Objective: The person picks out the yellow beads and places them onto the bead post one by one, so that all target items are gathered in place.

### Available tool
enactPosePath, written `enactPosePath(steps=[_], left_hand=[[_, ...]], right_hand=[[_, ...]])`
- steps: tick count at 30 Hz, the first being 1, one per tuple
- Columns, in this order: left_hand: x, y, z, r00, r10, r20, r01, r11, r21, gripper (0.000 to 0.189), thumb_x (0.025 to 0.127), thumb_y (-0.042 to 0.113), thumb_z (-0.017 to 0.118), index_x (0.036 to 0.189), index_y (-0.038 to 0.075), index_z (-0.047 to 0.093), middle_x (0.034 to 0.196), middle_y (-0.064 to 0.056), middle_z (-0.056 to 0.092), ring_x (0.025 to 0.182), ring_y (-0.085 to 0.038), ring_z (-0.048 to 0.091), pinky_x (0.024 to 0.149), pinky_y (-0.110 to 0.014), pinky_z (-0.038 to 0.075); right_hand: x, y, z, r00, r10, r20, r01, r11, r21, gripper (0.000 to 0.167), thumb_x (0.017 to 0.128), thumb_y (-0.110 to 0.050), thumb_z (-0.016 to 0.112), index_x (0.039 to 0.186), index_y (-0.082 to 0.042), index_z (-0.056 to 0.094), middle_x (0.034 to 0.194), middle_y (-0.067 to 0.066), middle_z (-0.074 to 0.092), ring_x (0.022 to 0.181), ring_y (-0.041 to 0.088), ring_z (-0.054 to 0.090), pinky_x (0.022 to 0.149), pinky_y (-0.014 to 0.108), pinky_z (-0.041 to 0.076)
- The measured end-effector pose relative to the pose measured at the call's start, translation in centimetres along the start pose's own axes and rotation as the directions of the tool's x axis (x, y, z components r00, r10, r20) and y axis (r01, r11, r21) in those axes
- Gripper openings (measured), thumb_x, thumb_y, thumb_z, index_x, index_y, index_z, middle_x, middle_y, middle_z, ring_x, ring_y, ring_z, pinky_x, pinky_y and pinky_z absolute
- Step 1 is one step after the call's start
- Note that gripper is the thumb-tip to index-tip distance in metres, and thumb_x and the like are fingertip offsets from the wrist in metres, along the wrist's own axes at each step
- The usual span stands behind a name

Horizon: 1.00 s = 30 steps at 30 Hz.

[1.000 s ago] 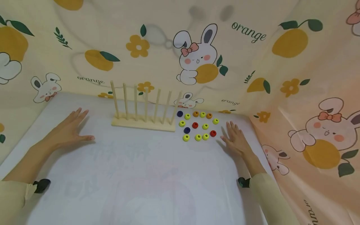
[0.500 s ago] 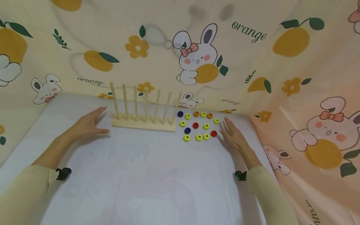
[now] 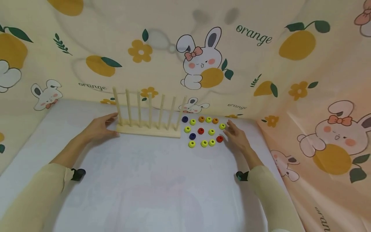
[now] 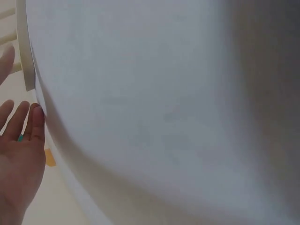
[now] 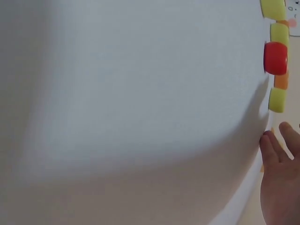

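A wooden peg rack (image 3: 149, 131), a flat base with a row of several upright bare pegs, stands at the back of the table in the head view. At its left end is my left hand (image 3: 99, 128), thumb and fingers parted around the base's end; the left wrist view shows fingertips (image 4: 37, 115) close to the base (image 4: 26, 51), contact unclear. Right of the rack lie several loose beads: yellow, orange, dark blue and red. My right hand (image 3: 238, 137) is beside them, its fingers loosely bent near a yellow bead (image 3: 222, 126) and a red bead (image 3: 219, 139), holding nothing.
The white tabletop (image 3: 162, 180) stretches in front of the rack. A fabric backdrop (image 3: 162, 19) printed with rabbits and oranges rises behind the table, and it continues along the right side (image 3: 307, 193).
My left hand has moved right to the rack's left end, its fingers drawing closer together. My right hand has shifted slightly left and its fingers have bent more. Rack and beads stay in place.
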<state>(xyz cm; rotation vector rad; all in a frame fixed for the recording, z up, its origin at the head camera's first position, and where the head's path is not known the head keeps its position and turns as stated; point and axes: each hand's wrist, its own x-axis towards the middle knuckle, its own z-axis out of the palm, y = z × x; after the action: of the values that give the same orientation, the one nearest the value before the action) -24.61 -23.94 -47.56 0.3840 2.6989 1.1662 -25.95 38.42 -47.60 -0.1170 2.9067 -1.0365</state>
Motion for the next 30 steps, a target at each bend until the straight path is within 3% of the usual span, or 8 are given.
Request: enactPosePath(steps=[4,10,19,30], left_hand=[[0.4,0.2,0.1,1.000,-0.004,0.011,0.004,1.000,0.025,0.088,0.081,0.018,0.083,0.149,-0.008,0.033,0.147,-0.033,0.041,0.132,-0.049,0.043,0.110,-0.057,0.037],[0.6,-0.1,0.3,1.000,-0.001,0.027,0.000,1.000,0.029,0.085,0.083,0.021,0.082,0.147,-0.010,0.036,0.145,-0.034,0.042,0.132,-0.049,0.044,0.110,-0.057,0.037],[1.3,0.0,0.1,0.998,-0.026,0.059,0.024,0.999,0.031,0.086,0.084,0.025,0.081,0.149,-0.007,0.035,0.149,-0.031,0.039,0.136,-0.049,0.038,0.112,-0.057,0.033],[1.3,0.0,0.2,0.998,-0.034,0.053,0.034,0.999,0.002,0.082,0.083,0.020,0.082,0.148,-0.006,0.038,0.142,-0.031,0.048,0.132,-0.047,0.044,0.110,-0.057,0.036]], right_hand=[[0.7,-0.2,0.8,0.999,0.017,-0.036,-0.014,0.997,0.077,0.067,0.099,-0.032,0.062,0.156,-0.012,0.032,0.151,0.013,0.046,0.132,0.037,0.050,0.112,0.052,0.039],[1.5,-0.1,1.3,0.995,0.075,-0.063,-0.070,0.995,0.078,0.057,0.099,-0.027,0.064,0.150,-0.011,0.045,0.143,0.013,0.055,0.125,0.034,0.055,0.108,0.049,0.044],[2.6,-0.3,1.5,0.978,0.180,-0.104,-0.166,0.977,0.132,0.046,0.097,-0.022,0.066,0.141,-0.016,0.057,0.132,0.010,0.061,0.118,0.029,0.054,0.104,0.044,0.046],[2.8,-0.5,1.7,0.962,0.211,-0.170,-0.188,0.972,0.142,0.038,0.094,-0.024,0.071,0.131,-0.018,0.067,0.128,0.009,0.066,0.119,0.026,0.057,0.104,0.043,0.046]])
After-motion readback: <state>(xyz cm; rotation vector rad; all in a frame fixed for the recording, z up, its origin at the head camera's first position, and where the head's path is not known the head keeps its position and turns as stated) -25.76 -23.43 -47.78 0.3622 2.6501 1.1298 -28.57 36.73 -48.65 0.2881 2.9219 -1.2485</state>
